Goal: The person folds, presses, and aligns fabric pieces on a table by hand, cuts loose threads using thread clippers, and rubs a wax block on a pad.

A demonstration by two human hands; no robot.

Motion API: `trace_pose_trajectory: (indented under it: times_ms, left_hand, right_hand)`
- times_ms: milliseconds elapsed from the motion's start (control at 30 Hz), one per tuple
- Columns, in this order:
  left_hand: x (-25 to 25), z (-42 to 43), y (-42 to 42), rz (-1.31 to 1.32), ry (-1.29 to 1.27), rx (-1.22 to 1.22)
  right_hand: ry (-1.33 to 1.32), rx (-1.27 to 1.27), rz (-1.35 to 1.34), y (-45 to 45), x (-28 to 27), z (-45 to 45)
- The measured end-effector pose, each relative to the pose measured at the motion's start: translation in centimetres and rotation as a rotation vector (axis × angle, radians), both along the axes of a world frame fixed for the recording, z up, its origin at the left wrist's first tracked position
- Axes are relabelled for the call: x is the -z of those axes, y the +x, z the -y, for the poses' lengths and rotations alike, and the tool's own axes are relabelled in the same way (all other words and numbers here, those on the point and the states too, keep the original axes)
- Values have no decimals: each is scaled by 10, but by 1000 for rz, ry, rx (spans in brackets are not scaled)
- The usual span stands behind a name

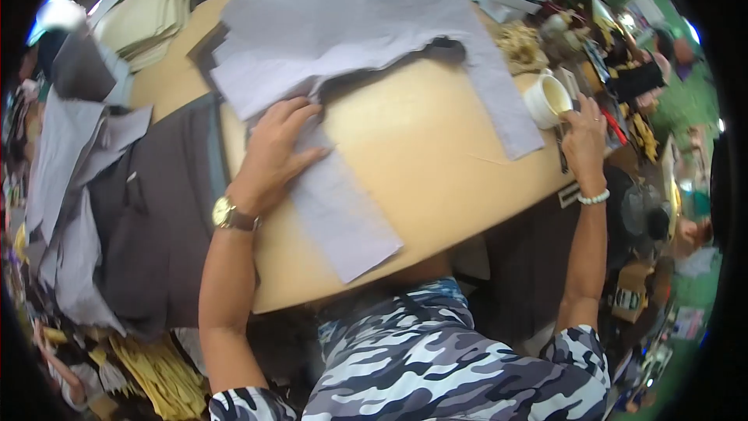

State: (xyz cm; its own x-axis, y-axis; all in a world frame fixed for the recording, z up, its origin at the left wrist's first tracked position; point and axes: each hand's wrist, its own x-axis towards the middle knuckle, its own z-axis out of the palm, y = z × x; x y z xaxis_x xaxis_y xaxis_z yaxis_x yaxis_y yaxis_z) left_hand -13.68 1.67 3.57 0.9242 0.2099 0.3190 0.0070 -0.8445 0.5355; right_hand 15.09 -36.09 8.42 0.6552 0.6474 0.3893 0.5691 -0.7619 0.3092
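A large pale grey cut piece of fabric lies on the wooden table, arching over it, with darker layers showing along its edges. My left hand rests on its left strip, thumb spread away from the fingers; the strip's end reaches near the table's front edge. At the table's right side my right hand is at the rim of a white cup, fingers curled in. What those fingers hold, if anything, is too small to make out. The cup is tilted toward the hand and pale inside.
Dark folded cloth and loose grey pieces cover the left side. A stack of cream sheets lies at the back left. A red-handled tool is right of my right hand. Clutter and a green floor appear at far right.
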Motion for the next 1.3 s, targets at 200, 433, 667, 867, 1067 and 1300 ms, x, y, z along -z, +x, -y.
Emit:
trace_pose_trajectory:
  times_ms: [200,433,667,867,1067,1300]
  left_hand:
    - [1,-2,-1,-14,-52,24]
    - [12,-9,1,18,-5,29]
    - [14,-10,8,82,-27,-54]
    - [12,-10,12,5,-121,-144]
    - [18,-16,15,30,-205,-146]
    - [22,-21,13,48,-164,-97]
  right_hand:
    - [355,-642,-596,-71,-6,-113]
    - [430,-995,-1077,-136,49,-218]
    - [688,-923,-1129,-141,62,-239]
    - [572,-910,-985,-145,64,-239]
    - [441,-1008,-722,-143,69,-241]
    - [318,-1063,-558,-140,63,-247]
